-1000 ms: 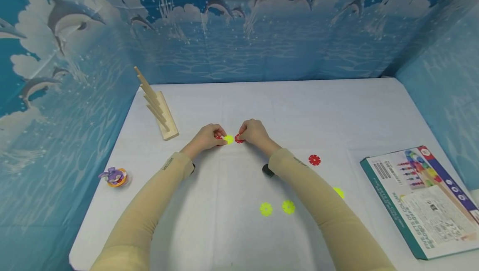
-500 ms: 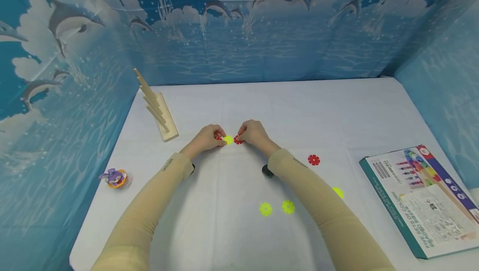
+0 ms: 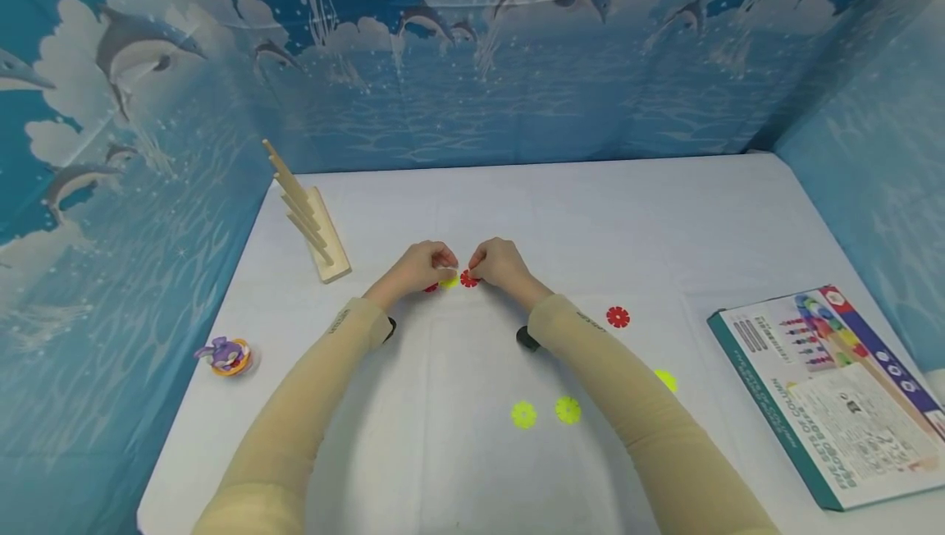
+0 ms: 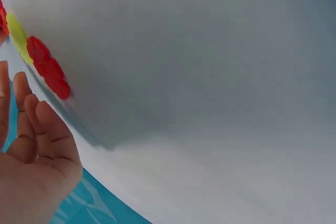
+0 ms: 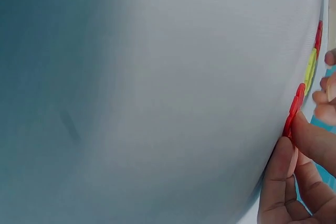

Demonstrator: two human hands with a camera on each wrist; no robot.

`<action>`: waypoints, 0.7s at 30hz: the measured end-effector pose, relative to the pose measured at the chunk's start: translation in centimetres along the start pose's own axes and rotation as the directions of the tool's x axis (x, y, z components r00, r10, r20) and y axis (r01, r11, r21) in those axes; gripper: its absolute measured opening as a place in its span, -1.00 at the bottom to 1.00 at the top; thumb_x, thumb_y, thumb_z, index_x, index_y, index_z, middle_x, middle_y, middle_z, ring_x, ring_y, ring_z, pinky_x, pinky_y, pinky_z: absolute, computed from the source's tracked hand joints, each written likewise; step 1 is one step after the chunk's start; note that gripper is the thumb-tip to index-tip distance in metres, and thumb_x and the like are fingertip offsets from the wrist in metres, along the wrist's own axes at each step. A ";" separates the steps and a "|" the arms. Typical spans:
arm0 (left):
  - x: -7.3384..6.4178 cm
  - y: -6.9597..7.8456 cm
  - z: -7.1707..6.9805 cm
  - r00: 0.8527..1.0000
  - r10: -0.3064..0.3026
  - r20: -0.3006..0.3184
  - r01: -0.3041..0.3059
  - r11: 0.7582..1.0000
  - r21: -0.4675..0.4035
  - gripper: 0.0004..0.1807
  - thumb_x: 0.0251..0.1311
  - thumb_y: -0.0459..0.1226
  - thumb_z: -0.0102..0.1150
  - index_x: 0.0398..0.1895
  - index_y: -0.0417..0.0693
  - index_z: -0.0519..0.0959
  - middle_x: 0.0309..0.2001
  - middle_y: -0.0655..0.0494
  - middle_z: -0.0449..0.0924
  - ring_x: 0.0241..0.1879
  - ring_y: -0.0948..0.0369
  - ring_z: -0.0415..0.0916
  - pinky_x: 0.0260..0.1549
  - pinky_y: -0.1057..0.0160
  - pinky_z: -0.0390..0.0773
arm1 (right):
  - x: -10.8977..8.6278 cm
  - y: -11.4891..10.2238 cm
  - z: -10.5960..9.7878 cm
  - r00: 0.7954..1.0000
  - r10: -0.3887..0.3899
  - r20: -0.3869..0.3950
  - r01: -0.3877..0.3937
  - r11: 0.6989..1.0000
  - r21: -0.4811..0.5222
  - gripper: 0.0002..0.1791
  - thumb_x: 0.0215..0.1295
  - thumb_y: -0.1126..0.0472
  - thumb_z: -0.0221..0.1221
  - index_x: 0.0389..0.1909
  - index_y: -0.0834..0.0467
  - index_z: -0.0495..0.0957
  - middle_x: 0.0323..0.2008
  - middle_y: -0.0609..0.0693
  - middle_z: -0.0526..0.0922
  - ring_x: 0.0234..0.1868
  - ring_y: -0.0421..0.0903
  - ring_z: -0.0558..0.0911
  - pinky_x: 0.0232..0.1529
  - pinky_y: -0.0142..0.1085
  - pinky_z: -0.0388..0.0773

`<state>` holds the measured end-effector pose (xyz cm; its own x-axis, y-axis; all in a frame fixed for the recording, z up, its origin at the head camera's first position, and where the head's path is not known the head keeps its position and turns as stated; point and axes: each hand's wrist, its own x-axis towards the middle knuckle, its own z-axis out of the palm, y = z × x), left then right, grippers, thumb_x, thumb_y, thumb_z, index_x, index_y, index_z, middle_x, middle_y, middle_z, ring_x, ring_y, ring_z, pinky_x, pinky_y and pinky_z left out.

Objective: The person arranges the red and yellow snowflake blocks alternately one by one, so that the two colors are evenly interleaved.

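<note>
Three flower-shaped notched plastic discs stand in a row between my hands. My right hand (image 3: 504,262) pinches the right-hand red disc (image 5: 295,107) between thumb and finger. Beside that one is a yellow disc (image 5: 310,72), followed by the left-hand red disc (image 4: 48,69). In the head view the yellow and left red discs are partly hidden by my left hand (image 3: 419,267). That hand hovers by the row, its fingers loosely bent and apart from the discs in the left wrist view. Whether the discs interlock, I cannot tell.
Another red disc (image 3: 618,317) and several yellow discs (image 3: 524,415) lie nearer on the white tabletop. A wooden peg stand (image 3: 313,231) is at the far left, a purple toy figure (image 3: 225,354) at the near left. A printed box (image 3: 834,395) lies on the right.
My left hand has come off the left red and yellow discs, its fingers shifting slightly up and right. The right hand keeps its pinch on the right red disc.
</note>
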<state>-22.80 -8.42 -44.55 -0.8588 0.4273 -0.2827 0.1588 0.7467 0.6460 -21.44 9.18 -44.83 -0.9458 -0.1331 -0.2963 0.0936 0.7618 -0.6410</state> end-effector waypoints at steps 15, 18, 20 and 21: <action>1.2 0.7 1.7 0.999 0.005 -0.034 -0.004 1.000 0.022 -0.78 0.13 -0.25 0.41 -0.17 -0.09 0.69 -0.11 0.00 0.62 -0.10 0.13 0.42 -0.04 0.17 0.41 | 0.2 0.2 -0.2 1.000 0.010 0.002 -0.010 1.000 0.012 -0.83 0.15 0.25 0.37 -0.28 0.22 0.63 -0.23 0.10 0.67 -0.26 -0.08 0.50 -0.32 -0.38 0.40; 1.2 0.9 1.7 0.999 -0.010 -0.033 0.010 1.000 0.014 -0.78 0.13 -0.25 0.41 -0.17 -0.09 0.68 -0.11 0.00 0.60 -0.10 0.12 0.40 -0.03 0.16 0.40 | 0.1 0.2 -0.4 1.000 0.007 0.011 -0.007 1.000 0.013 -0.83 0.17 0.23 0.37 -0.27 0.22 0.65 -0.20 0.10 0.67 -0.24 -0.08 0.51 -0.29 -0.36 0.42; 1.2 0.9 1.7 0.999 -0.019 -0.029 0.019 1.000 0.003 -0.79 0.13 -0.25 0.40 -0.16 -0.09 0.68 -0.10 0.00 0.60 -0.10 0.12 0.39 -0.01 0.16 0.39 | 0.1 0.3 -0.7 1.000 0.003 0.026 -0.003 1.000 0.020 -0.81 0.19 0.21 0.35 -0.25 0.22 0.65 -0.18 0.10 0.68 -0.22 -0.07 0.52 -0.25 -0.34 0.44; 1.1 1.0 1.6 0.999 -0.019 -0.026 0.019 1.000 0.002 -0.78 0.14 -0.25 0.40 -0.16 -0.09 0.68 -0.10 -0.01 0.60 -0.10 0.12 0.39 -0.01 0.16 0.39 | 0.0 0.4 -0.9 0.999 0.001 0.036 -0.002 1.000 0.024 -0.81 0.20 0.19 0.34 -0.23 0.22 0.66 -0.17 0.10 0.68 -0.21 -0.08 0.52 -0.22 -0.33 0.44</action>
<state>-22.83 -6.37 -45.40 -0.8742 0.3993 -0.2763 0.1432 0.7557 0.6390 -21.72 10.06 -44.42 -0.9338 -0.1552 -0.3224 0.1027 0.7468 -0.6570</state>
